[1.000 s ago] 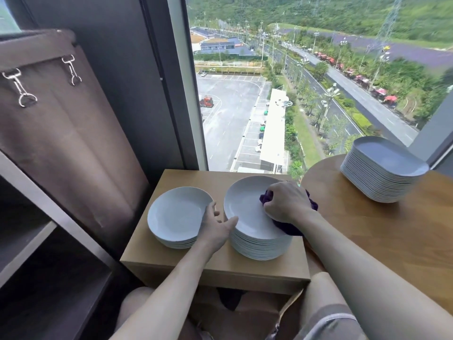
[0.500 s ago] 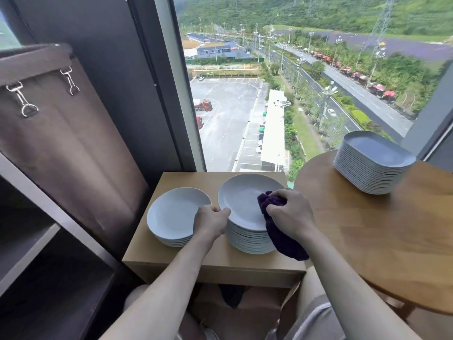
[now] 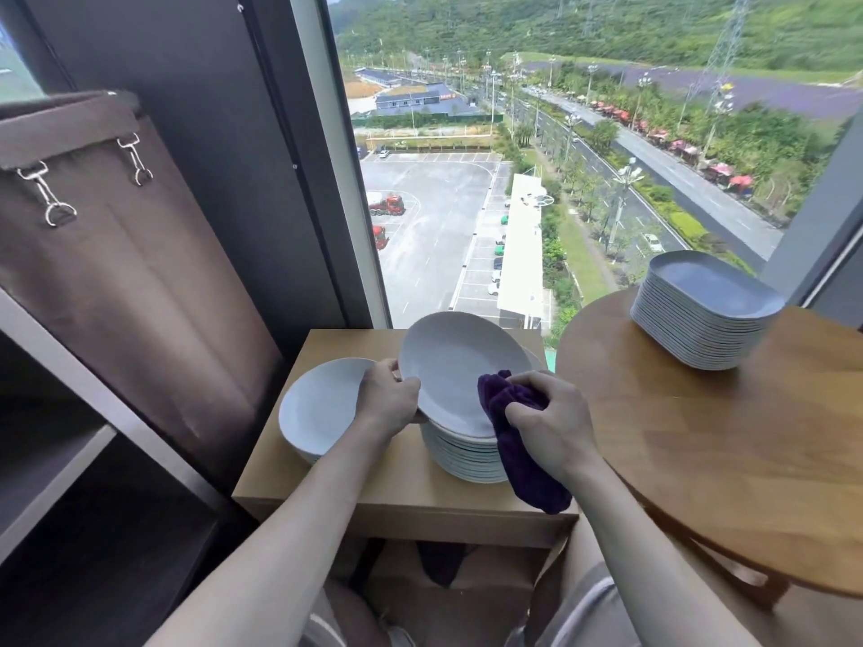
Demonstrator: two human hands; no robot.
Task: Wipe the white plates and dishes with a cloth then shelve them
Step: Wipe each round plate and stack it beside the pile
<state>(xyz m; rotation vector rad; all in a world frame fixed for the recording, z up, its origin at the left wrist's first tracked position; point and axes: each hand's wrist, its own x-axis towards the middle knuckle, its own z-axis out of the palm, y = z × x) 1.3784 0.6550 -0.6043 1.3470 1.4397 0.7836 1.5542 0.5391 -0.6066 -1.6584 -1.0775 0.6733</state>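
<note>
A white round plate [image 3: 455, 366] is tilted up off the tall stack of plates [image 3: 460, 457], its far edge raised. My left hand [image 3: 387, 399] grips that plate's left rim. My right hand [image 3: 548, 424] holds a purple cloth [image 3: 518, 441] against the plate's right side, and the cloth hangs down past the stack. A shorter stack of white plates [image 3: 317, 406] sits to the left, partly behind my left hand. Both stacks stand on a small wooden stand [image 3: 373, 490].
A round wooden table [image 3: 700, 459] on the right carries a stack of oblong white dishes [image 3: 705, 310]. Dark shelving [image 3: 79, 459] with a brown fabric cover [image 3: 107, 282] is on the left. A window is straight ahead. My knees are below the stand.
My left hand has closed on the top plate's rim and lifted it up at a tilt. My right hand has drawn the cloth from the plate's centre to its right edge.
</note>
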